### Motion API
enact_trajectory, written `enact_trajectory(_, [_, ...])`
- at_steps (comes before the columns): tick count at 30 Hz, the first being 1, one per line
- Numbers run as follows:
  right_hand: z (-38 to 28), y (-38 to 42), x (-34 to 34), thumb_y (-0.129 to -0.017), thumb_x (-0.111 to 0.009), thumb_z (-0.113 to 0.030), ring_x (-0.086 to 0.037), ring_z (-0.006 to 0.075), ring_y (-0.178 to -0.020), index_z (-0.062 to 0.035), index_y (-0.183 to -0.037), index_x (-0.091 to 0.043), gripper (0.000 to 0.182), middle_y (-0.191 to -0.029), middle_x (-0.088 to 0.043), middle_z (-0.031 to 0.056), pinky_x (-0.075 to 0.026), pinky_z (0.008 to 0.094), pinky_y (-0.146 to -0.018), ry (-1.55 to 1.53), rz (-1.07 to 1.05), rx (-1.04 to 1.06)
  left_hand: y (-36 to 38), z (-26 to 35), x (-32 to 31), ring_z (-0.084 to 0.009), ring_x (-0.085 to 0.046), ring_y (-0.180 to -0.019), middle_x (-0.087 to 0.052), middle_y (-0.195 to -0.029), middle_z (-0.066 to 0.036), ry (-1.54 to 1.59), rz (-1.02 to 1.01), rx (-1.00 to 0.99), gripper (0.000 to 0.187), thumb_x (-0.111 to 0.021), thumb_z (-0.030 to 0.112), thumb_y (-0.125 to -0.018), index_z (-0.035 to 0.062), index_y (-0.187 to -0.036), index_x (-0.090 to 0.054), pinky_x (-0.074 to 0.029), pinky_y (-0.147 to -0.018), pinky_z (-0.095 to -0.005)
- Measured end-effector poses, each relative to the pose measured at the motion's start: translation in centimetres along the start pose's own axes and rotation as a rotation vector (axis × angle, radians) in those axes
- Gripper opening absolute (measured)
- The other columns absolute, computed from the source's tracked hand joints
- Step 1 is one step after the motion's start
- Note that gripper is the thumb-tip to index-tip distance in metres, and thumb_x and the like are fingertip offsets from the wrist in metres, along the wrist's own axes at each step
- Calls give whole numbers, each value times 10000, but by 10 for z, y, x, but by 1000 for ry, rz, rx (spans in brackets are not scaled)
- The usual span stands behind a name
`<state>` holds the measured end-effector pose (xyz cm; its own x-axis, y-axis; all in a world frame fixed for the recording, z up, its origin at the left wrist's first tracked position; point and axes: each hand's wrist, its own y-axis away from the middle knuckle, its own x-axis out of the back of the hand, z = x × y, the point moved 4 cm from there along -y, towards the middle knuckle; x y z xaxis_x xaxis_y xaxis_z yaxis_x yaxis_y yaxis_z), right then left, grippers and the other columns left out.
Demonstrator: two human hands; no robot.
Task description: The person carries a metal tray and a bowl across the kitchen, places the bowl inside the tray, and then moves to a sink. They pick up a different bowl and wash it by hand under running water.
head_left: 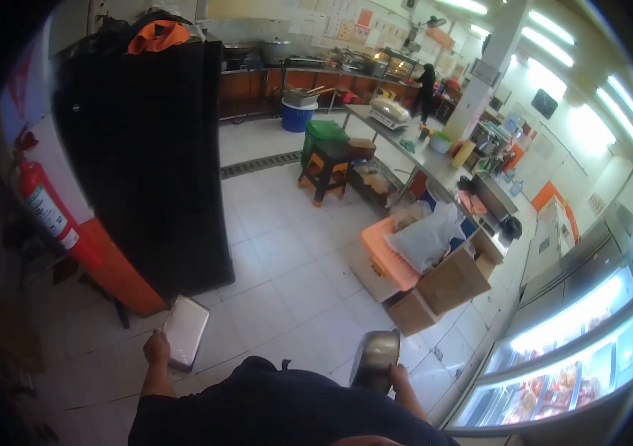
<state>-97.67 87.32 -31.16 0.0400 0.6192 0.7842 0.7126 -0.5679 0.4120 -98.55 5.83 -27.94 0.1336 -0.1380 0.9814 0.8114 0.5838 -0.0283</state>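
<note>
My left hand [157, 348] is closed on the edge of a shallow rectangular tray [187, 331] with a pale face and a darker rim. The tray hangs tilted at my left side, above the tiled floor. At my right side, my right hand [399, 377] grips the rim of a metal bowl [377, 355], which is tipped on its side. The bowl's far side is turned away, so I cannot see all of its shape.
A tall black cabinet [138, 171] and a fire extinguisher [49, 204] stand on the left. An orange-lidded bin [387, 256] and cardboard boxes [454, 279] sit ahead right. Beyond are a stool [325, 169] and steel table [424, 152]. A lit display fridge [562, 372] flanks my right. A person [426, 91] stands far back.
</note>
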Motion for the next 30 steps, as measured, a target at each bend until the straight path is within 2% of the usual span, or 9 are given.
enact_trajectory(9, [-114,-175,22,-879,-523,-406,-575,438,-1013,49,-981,-633,479,-1016,-634,276,-438,461,-886,153,91,64,-147,127,-113,-391,-634,-850,-659,-890,-188,67,-175,-105,243,-470,255,-907,68,-892,-626,-487,-765,-499])
enact_trajectory(13, [-83,-247,12,-900,-477,-440,-603,429,-987,-6,-1022,-657,485,-935,-646,252,-472,477,-861,823,-111,267,-215,265,-110,-394,-634,-873,-667,-927,-170,60,-354,-247,294,-446,299,-918,74,-890,-633,-480,-791,-506])
enact_trajectory(20, [-50,-281,34,-872,-521,-261,-586,312,-990,-68,-1095,-624,312,-1025,-615,188,-482,439,-824,815,194,-84,-320,476,-155,-386,-635,-848,-655,-856,-203,80,-412,-510,345,-393,343,-952,71,-945,-605,-484,-754,-499])
enact_trajectory(23, [-105,-317,95,-899,-504,-220,-553,287,-1001,-51,-1131,-596,301,-1075,-567,178,-476,425,-822,1047,326,-55,-371,560,-167,-388,-631,-825,-653,-824,-191,100,-367,-639,355,-397,369,-953,77,-935,-599,-480,-743,-506])
enact_trajectory(24, [-142,-331,136,-917,-502,-265,-561,348,-983,23,-1126,-568,362,-1044,-578,236,-466,455,-823,329,345,-189,-390,587,-168,-391,-630,-812,-655,-820,-179,100,-330,-639,364,-403,373,-953,70,-909,-600,-481,-745,-502])
enact_trajectory(25, [-141,-377,161,-842,-597,-390,-597,472,-857,20,-937,-673,428,-824,-623,302,-445,561,-797,440,520,133,-412,616,-172,-391,-630,-812,-655,-820,-179,99,-326,-645,364,-403,373,-953,70,-909,-600,-481,-745,-502])
enact_trajectory(26, [-191,-394,201,-871,-572,-345,-563,491,-903,0,-1030,-639,386,-906,-606,317,-423,569,-807,602,267,80,-436,641,-175,-388,-632,-814,-656,-825,-175,143,-316,-622,367,-410,376,-950,67,-898,-602,-480,-745,-501])
enact_trajectory(29, [-404,-365,297,-921,-492,-324,-528,441,-1030,-18,-1105,-537,360,-1076,-560,265,-400,526,-863,302,295,46,-503,722,-146,-372,-629,-874,-659,-882,-180,166,-322,-612,395,-436,413,-931,63,-891,-614,-478,-771,-489])
enact_trajectory(30, [-404,-405,319,-932,-480,-344,-540,419,-1010,-14,-1068,-557,364,-1090,-567,256,-410,516,-834,390,306,134,-530,751,-138,-368,-623,-903,-654,-911,-192,190,-328,-547,405,-445,432,-921,64,-910,-616,-478,-783,-479])
